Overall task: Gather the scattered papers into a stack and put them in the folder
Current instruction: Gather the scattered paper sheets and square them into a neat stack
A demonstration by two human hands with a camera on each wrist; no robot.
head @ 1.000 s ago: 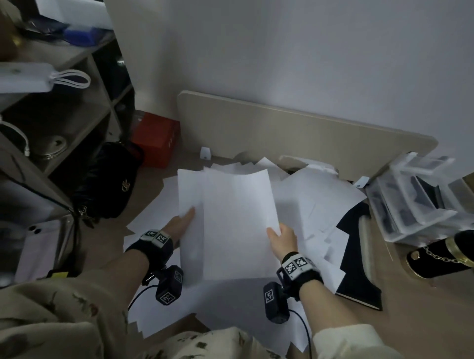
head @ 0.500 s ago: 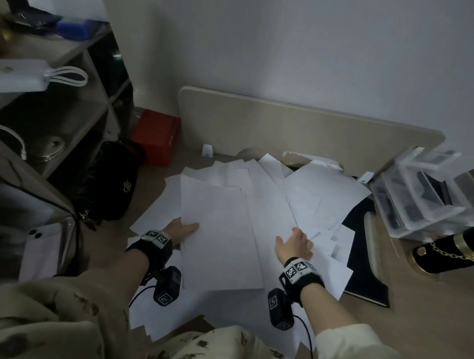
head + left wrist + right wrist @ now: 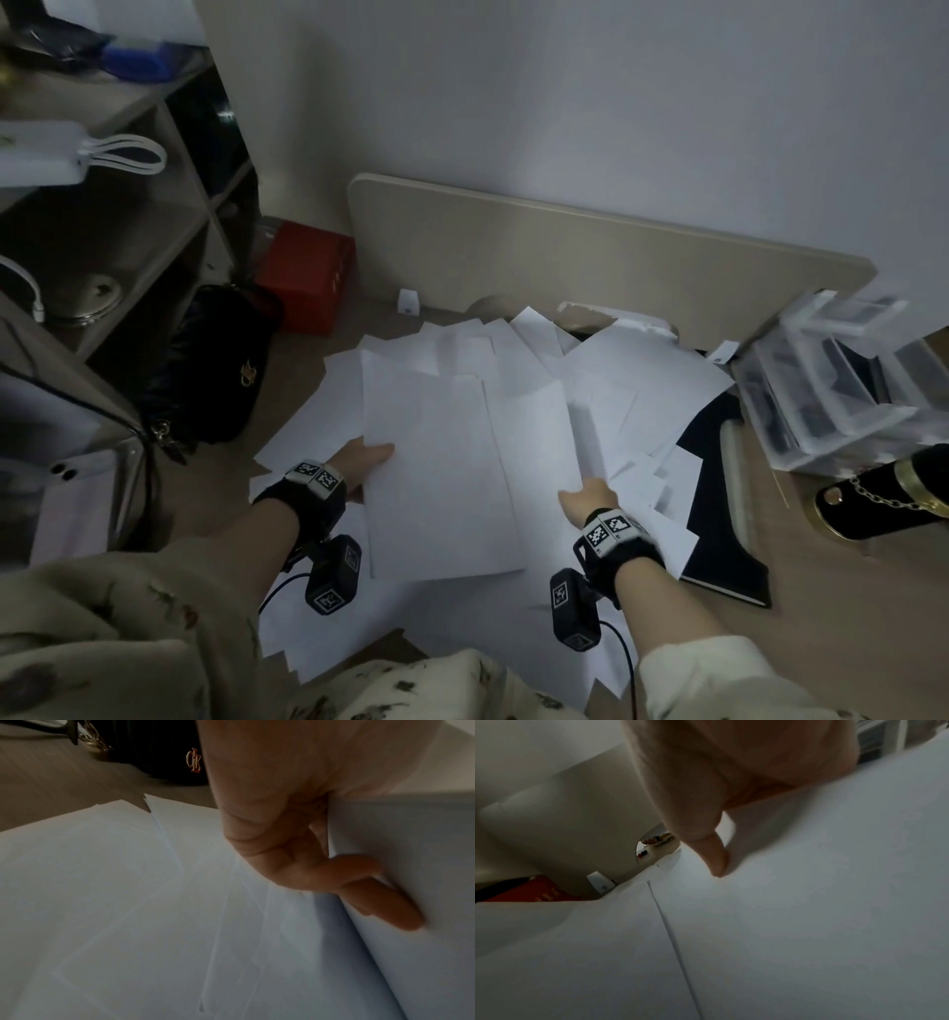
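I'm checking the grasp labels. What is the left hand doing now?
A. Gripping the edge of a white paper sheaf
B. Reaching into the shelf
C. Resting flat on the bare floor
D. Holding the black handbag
A: the left hand pinches the white paper sheaf at its left edge, thumb on top.

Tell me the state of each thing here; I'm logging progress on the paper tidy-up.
Left hand: grips the held sheets' left edge.
Held sheets: raised above the pile.
Right hand: pinches another sheet.
Scattered papers: still spread on the floor.
Black folder: flat, partly covered by papers.
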